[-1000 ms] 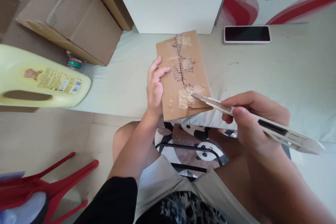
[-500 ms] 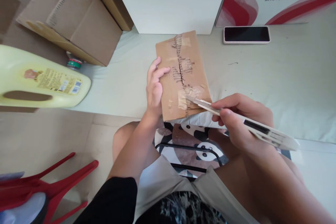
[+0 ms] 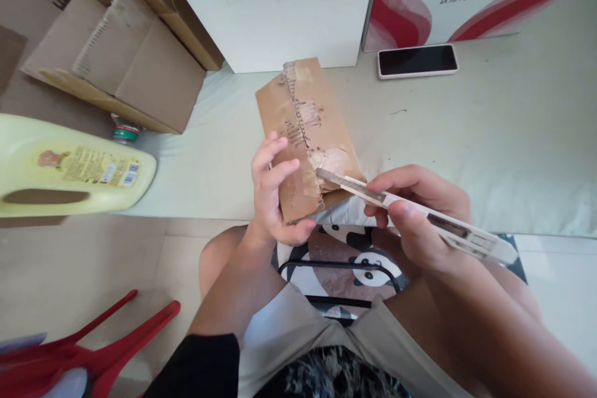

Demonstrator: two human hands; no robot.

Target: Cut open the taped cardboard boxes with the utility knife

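A small brown cardboard box [image 3: 326, 118] rests tilted at the front edge of the pale-covered surface, its taped top scored with cuts along a ragged middle seam. My left hand [image 3: 273, 193] grips the box's near left corner, with the thumb at the near end and fingers on top. In my right hand [image 3: 420, 217] is a white utility knife [image 3: 454, 230], held between thumb and fingers. Its extended blade points left, and the tip touches the tape near the seam's near end. The inside of the box is hidden.
A black-screened phone [image 3: 418, 62] lies beyond, before a red-and-white carton [image 3: 433, 6]. Beside it stands a white panel [image 3: 280, 12]. To the left are an open cardboard box [image 3: 153, 62] and a yellow jug [image 3: 79, 168]. A red stool [image 3: 107, 342] stands on the floor.
My left hand has shifted toward the box's near corner, its thumb now around the near end. The box has tilted and turned slightly. The knife tip has moved along the seam. The view has shifted.
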